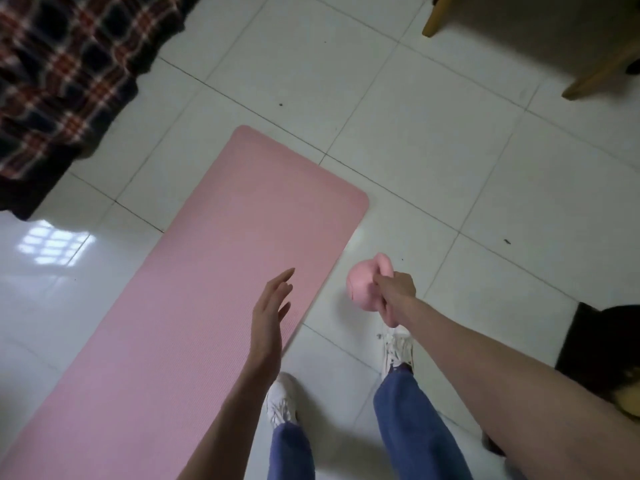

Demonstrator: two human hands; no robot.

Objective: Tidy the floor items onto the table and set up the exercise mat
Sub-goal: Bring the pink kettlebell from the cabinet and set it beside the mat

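You are standing on glossy white floor tiles (433, 140) that are mirroring window light. The pink mat (194, 271) is looking matt, foam-like and finely ribbed. The plaid blanket (65, 74) is showing as soft woven cloth, and the furniture legs (437, 15) as bare wood.

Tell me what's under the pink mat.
The pink mat lies unrolled, flat on the white tiled floor. Only tiles show around its edges; anything beneath it is covered. The left hand hovers open above it.
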